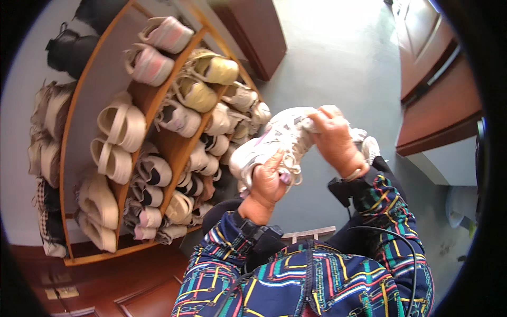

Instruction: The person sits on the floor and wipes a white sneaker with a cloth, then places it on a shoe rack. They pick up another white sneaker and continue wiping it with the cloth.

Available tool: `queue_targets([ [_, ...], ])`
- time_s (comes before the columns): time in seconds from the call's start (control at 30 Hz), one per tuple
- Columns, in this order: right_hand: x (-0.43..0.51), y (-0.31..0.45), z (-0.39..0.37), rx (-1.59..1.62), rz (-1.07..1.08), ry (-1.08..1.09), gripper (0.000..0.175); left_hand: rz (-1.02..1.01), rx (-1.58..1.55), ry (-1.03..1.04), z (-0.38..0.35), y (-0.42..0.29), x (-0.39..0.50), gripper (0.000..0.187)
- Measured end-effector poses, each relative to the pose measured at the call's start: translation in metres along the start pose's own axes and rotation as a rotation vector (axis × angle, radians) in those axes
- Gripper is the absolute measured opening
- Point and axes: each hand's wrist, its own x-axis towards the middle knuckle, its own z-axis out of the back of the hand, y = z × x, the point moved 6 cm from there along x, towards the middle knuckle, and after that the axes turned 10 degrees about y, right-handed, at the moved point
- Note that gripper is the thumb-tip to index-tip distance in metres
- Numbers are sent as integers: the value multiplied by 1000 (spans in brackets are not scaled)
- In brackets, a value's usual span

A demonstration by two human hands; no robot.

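Observation:
A white lace-up sneaker [273, 138] with grey and purple trim is held up in front of me between both hands. My left hand [267, 182] grips it at the heel and ankle opening, the thumb laid over the collar near the loose laces. At the toe end, my right hand [330, 136] has its fingers bent over the upper; whether something small is held beneath these fingers cannot be told. Part of the shoe's far side is hidden.
Left of me stands a wooden shoe rack [164, 158] filled with sneakers, clogs [122, 123] and slippers. A dark red wooden piece [257, 35] stands beyond it. Wooden doors [443, 95] are at the right. Grey floor [328, 59] lies ahead, and a small stool [309, 233] shows below me.

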Motion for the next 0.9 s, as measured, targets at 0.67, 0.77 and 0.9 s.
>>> queue_targets([
  [0.67,-4,5,-3,163,22,-15,26,-182,1125,202,-44,-23,-14,50],
  [0.77,0,-15,9,103,-139,-86,20,-187,1155,212,-38,-23,-17,43],
  [0.9,-5,-15,6,506,-260,-109,17,-102,1192,233,-35,-21,-16,52],
])
